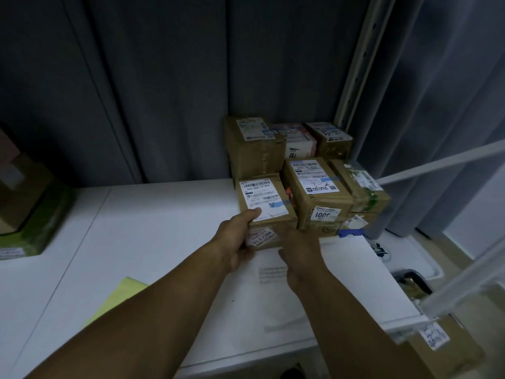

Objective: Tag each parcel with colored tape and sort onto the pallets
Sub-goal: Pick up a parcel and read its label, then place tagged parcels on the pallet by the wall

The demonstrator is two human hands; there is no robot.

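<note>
A small brown cardboard parcel (263, 198) with a white label and a strip of blue tape sits on the white shelf (153, 231), at the front left of a cluster of parcels. My left hand (237, 239) grips its near left corner, thumb on top of the label. My right hand (297, 244) is against its near right side; the fingers are hidden behind the hand. Beside it stands a taller parcel (317, 192) with blue tape and a "1001" sticker.
Several more taped parcels (254, 143) are stacked behind, against a grey curtain. A white sheet (341, 274) and a yellow sheet (120, 299) lie on the shelf. A box on a green parcel (35, 212) stands at the left. A metal rack post (355, 77) rises at the right.
</note>
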